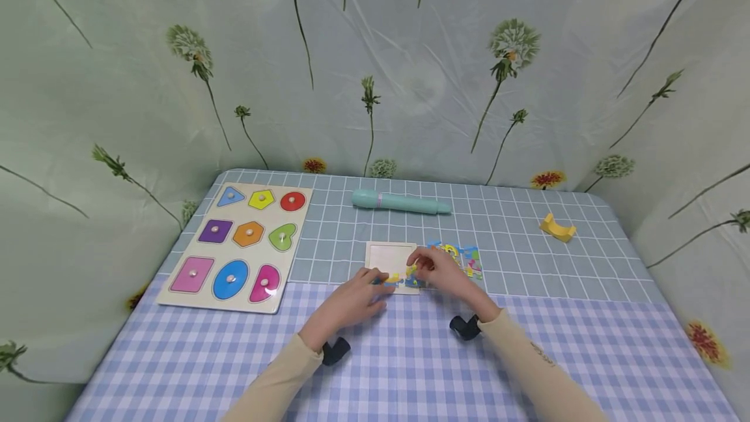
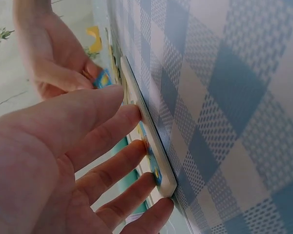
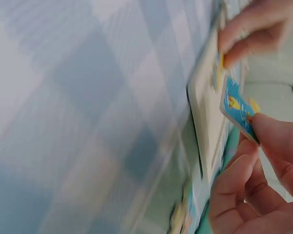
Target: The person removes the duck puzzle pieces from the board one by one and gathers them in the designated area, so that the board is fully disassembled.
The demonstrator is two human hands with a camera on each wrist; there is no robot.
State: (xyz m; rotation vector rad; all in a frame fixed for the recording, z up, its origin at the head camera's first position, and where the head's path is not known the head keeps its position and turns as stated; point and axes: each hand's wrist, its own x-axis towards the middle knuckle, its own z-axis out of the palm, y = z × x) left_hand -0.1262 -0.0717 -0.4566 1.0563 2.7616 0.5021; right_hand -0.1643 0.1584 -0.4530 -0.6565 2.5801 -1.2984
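A small wooden puzzle tray (image 1: 391, 253) lies in front of me with a few picture pieces (image 1: 391, 280) along its near side. My left hand (image 1: 356, 297) reaches in from the left, its fingers extended and fingertips resting at the pieces and the tray's edge. Between thumb and fingers, my right hand (image 1: 443, 273) pinches a blue puzzle piece (image 3: 238, 108) with a yellow figure on it. That piece is tilted over the tray's right part, clear of the wood in the right wrist view. Further loose puzzle pieces (image 1: 472, 262) sit right of the tray, partly hidden by my right hand.
To the left lies a shape board (image 1: 234, 253) with knobbed coloured shapes. A teal microphone-like stick (image 1: 404, 202) lies behind the tray, and a yellow curved block (image 1: 558, 228) at the back right. A checked cloth (image 1: 404, 363) covers the table's front.
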